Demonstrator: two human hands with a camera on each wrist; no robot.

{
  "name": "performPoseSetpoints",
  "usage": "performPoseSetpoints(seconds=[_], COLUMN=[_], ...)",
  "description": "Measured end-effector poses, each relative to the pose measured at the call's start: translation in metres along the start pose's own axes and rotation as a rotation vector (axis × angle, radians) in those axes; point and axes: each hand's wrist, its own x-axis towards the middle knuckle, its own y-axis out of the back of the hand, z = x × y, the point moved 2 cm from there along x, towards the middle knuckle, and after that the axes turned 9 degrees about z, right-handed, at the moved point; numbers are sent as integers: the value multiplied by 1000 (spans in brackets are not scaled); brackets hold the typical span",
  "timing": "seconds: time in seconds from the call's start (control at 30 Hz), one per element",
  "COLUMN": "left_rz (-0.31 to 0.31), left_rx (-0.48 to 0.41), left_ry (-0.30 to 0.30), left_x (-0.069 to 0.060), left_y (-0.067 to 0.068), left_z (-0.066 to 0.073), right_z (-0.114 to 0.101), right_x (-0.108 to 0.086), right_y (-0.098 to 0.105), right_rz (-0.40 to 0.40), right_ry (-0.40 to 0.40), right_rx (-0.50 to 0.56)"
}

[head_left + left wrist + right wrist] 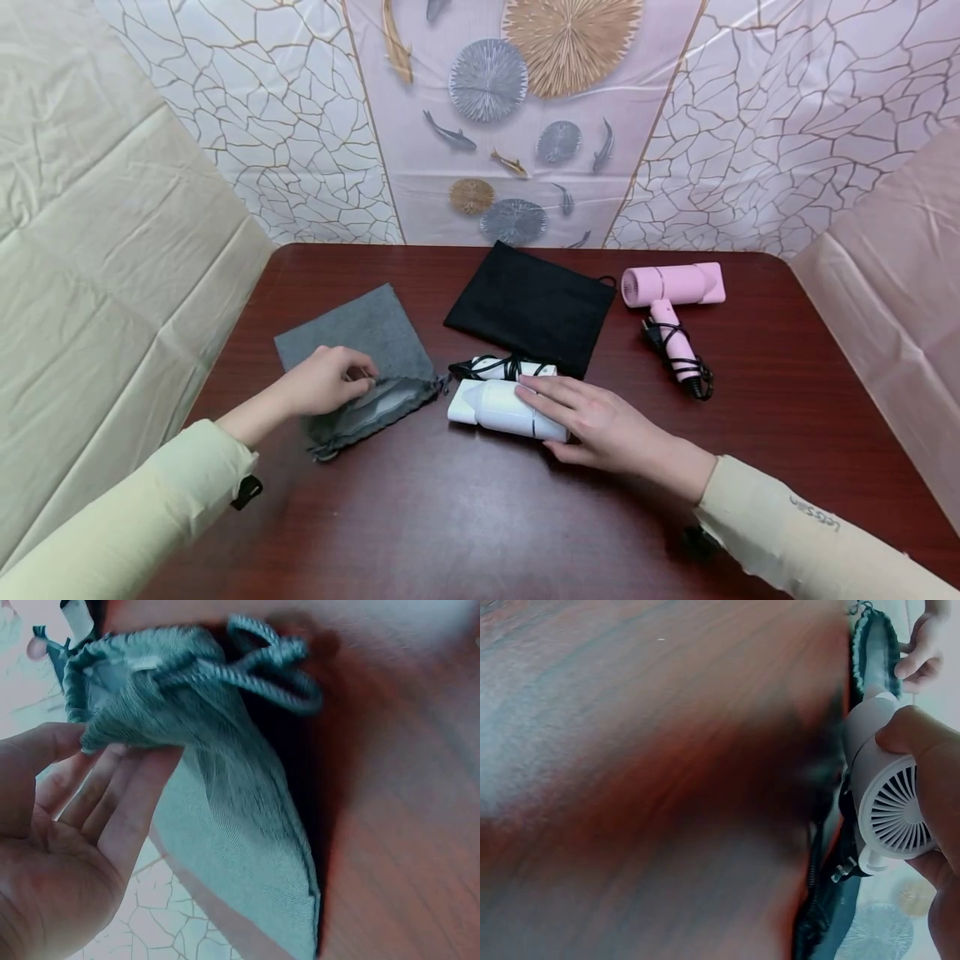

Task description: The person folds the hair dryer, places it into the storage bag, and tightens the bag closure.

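A grey drawstring pouch [367,329] lies at the left of the table with its mouth held partly open. My left hand [330,382] pinches the pouch's upper edge between thumb and fingers; the left wrist view shows the gathered rim [150,712] and a looped cord [262,679]. To the right of the pouch lies a white hair dryer [506,408], its black cord wrapped round the handle. My right hand [600,421] grips the dryer's rear end, thumb on the near side. The vented end [898,810] faces the right wrist camera.
A black drawstring pouch [532,304] lies flat behind the white dryer. At the table's right back rests a pink hair dryer [678,285], its cord wound round the handle. Patterned cloth [300,125] hangs behind the table [420,533], with plain cloth at both sides.
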Motion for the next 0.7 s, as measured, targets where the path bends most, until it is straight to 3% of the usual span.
performPoseSetpoints(seconds=[0.3,0.5,0.7], left_rz=[-82,-108,-120], left_rx=[-171,-241,-295], left_ry=[193,240,264], left_x=[18,28,38], left_y=[15,18,13], left_z=[2,9,18], right_z=[-6,-19,-29], right_x=[11,21,27], right_y=[21,33,32], right_rz=[62,105,126], right_ry=[35,71,95], right_rx=[-35,-2,43])
